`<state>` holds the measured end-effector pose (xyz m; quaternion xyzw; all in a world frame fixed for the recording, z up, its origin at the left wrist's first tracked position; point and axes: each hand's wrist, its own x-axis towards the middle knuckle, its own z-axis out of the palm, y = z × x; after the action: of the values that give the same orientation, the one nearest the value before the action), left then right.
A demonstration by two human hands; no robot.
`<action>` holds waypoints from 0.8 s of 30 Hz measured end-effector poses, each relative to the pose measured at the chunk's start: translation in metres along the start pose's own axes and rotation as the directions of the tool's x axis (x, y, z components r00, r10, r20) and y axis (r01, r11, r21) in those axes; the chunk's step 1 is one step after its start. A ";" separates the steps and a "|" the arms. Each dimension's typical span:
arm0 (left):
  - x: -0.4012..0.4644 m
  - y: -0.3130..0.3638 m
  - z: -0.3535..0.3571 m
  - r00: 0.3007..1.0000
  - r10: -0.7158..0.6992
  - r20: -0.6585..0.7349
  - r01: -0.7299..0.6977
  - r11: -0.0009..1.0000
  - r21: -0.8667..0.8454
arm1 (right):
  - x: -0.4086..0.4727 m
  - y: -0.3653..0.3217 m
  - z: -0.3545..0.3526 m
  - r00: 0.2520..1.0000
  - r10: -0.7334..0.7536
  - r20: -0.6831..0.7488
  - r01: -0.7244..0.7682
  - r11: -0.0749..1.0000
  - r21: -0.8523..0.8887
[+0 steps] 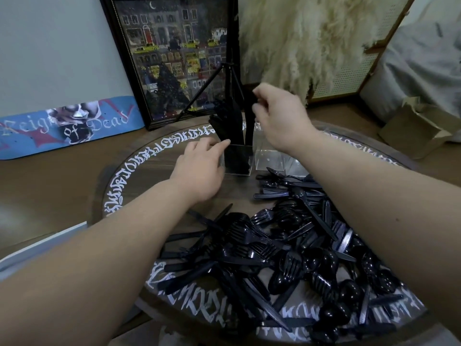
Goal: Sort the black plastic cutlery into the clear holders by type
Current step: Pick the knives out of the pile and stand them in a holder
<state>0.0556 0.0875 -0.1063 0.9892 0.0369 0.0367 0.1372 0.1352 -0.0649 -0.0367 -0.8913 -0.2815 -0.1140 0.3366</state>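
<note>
Round table with white script around its rim. Big loose pile of black cutlery on the near-right half: forks, spoons, knives all mixed and overlapping.

Far centre of the table: clear holders side by side. Left holder is packed with upright black pieces (look like knives, blurred). Right holder looks close to empty at the bottom, walls clear.

Left hand lies flat, fingers together and extended, fingertips touching the left holder's near-left wall. Nothing held in it.

Right hand is raised above the right holder, fingers curled in a pinch on a dark upright piece whose lower end reaches down into the right holder's far-left corner. Can't tell what type it is; motion blur.

Behind the table: black tripod, framed city picture leaning on the wall, blue skateboard deck far left, cardboard box far right, shaggy cream fur throw.
</note>
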 end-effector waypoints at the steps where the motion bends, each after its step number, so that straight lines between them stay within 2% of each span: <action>1: 0.000 -0.001 0.002 1.000 0.008 -0.008 -0.008 1.000 -0.005 | 0.000 0.003 0.008 0.999 0.004 0.036 -0.003 1.000 -0.020; 5: -0.001 -0.004 0.008 0.998 0.035 -0.054 -0.036 0.999 -0.020 | -0.001 0.011 0.031 0.989 0.059 0.132 -0.042 0.990 -0.131; 8: 0.000 -0.006 0.012 0.996 0.050 -0.069 -0.052 0.998 -0.023 | 0.001 0.010 0.041 0.990 0.053 0.133 -0.024 0.978 -0.208; 14: -0.006 -0.008 0.011 0.997 0.051 -0.056 -0.053 0.998 -0.039 | -0.004 0.009 0.046 0.984 0.095 0.152 -0.053 0.965 -0.256; 19: -0.032 -0.015 0.009 1.000 0.024 -0.008 -0.025 0.999 -0.042 | -0.048 0.007 0.025 0.989 0.100 0.111 -0.078 0.979 -0.187; 24: -0.068 -0.018 0.012 0.998 -0.029 0.056 0.032 0.998 -0.045 | -0.097 0.003 0.023 0.975 0.089 0.205 -0.060 0.988 -0.142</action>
<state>-0.0119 0.0961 -0.1269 0.9857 0.0475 0.0082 0.1612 0.0582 -0.0927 -0.0936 -0.9290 -0.2735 -0.0251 0.2480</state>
